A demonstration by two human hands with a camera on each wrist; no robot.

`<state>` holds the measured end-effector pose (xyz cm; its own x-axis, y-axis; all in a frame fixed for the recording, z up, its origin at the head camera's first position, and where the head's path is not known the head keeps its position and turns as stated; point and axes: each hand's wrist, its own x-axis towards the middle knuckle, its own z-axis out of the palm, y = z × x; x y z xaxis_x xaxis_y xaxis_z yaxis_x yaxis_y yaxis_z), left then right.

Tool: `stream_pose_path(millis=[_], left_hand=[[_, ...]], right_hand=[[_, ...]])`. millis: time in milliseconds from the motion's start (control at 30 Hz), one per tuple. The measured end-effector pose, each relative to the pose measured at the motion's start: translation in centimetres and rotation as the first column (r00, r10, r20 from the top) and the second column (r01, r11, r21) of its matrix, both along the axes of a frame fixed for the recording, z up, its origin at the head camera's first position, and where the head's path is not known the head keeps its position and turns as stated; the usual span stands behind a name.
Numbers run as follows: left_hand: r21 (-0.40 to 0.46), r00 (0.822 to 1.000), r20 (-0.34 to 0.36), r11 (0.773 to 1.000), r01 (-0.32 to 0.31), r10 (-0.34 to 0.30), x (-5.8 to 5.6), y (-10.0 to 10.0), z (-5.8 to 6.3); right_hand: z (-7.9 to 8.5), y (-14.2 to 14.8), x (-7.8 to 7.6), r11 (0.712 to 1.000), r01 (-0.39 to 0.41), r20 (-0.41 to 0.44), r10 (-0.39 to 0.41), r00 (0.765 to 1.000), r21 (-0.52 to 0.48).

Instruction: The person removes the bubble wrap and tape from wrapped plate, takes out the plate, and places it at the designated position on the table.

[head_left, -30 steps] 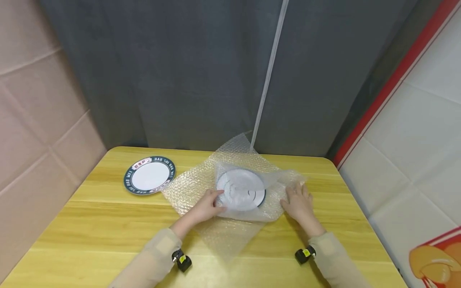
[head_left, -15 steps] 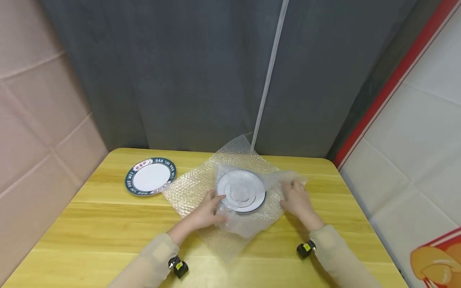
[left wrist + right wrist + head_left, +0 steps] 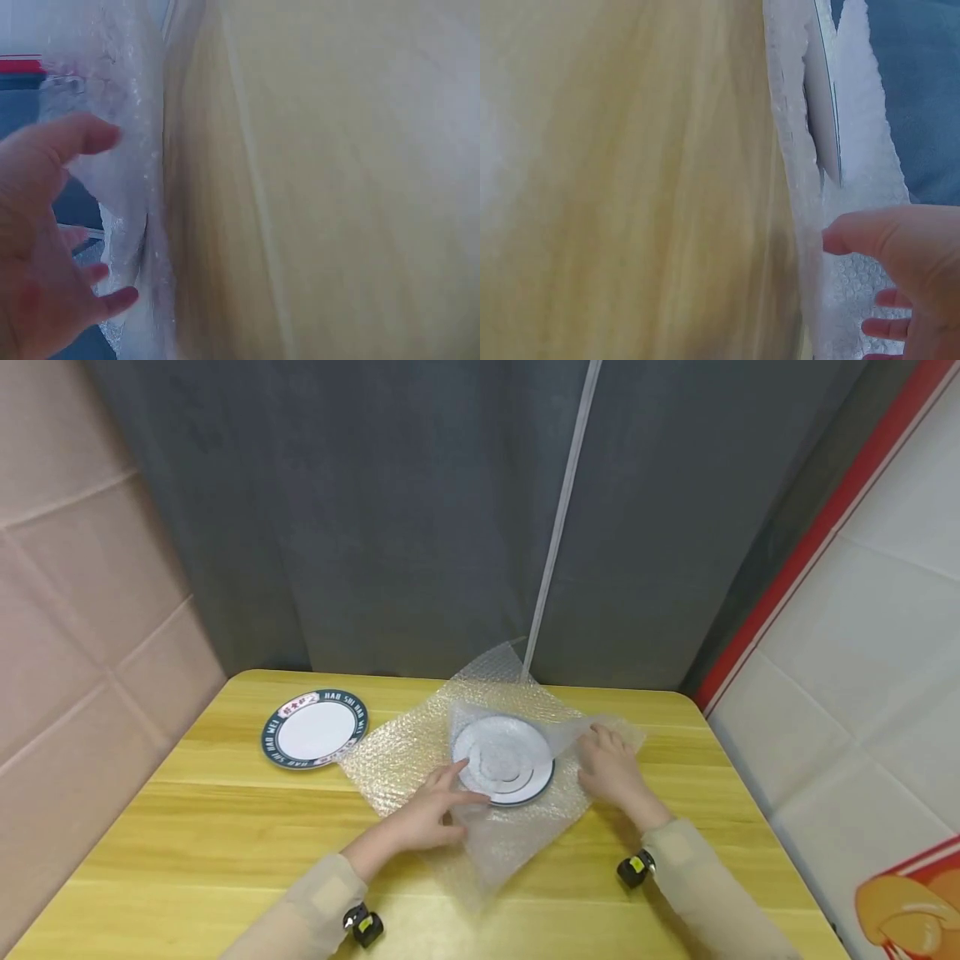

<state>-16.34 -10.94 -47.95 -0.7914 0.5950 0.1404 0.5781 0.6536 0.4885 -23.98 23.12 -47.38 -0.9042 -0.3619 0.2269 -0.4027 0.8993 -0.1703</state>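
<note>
A white plate with a dark rim (image 3: 534, 789) lies on a sheet of bubble wrap (image 3: 405, 743) in the head view, partly covered by a thin, see-through layer. Spread over its front left edge, my left hand (image 3: 427, 814) reaches with index finger and thumb apart. In the left wrist view the fingers of that hand (image 3: 45, 240) stand loosely apart beside the wrap. To the plate's right, my right hand (image 3: 611, 768) touches the right flap of the wrap. The right wrist view has the thumb of this hand (image 3: 907, 247) apart from its fingers, over the bubbles.
A second plate with a dark green lettered rim (image 3: 273, 739) lies at the back left of the wooden table (image 3: 187, 843), next to the wrap's left corner. A dark grey curtain (image 3: 375, 527) hangs behind the table, with pale walls on both sides.
The front flap has dropped toward me, uncovering the plate's front rim. My left hand has shifted slightly nearer to me and spread. My right fingers have slid a little left on the flap.
</note>
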Motion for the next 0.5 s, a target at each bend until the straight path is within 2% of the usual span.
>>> stream_pose_path(millis=[100, 200, 400, 500], left_hand=[[-0.026, 0.996, -0.04, 0.996, 0.082, -0.083, 0.3, 0.0, 0.2], [-0.039, 0.991, -0.069, 0.993, 0.113, -0.115, 0.5, 0.1, 0.3], [-0.066, 0.992, -0.107, 0.996, 0.063, -0.07, 1.0, 0.6, 0.5], [-0.11, 0.991, -0.123, 0.994, 0.028, -0.042, 1.4, 0.8, 0.7]], right_hand=[[0.1, -0.1, -0.3, 1.0, -0.009, 0.018, 0.009, 1.0, 0.007], [0.2, -0.1, -0.6, 1.0, -0.007, 0.031, 0.006, 0.999, 0.006], [0.3, -0.3, -1.3, 1.0, 0.009, 0.067, -0.009, 0.998, -0.009], [0.3, -0.3, -1.6, 1.0, 0.017, 0.082, -0.015, 0.996, -0.016]])
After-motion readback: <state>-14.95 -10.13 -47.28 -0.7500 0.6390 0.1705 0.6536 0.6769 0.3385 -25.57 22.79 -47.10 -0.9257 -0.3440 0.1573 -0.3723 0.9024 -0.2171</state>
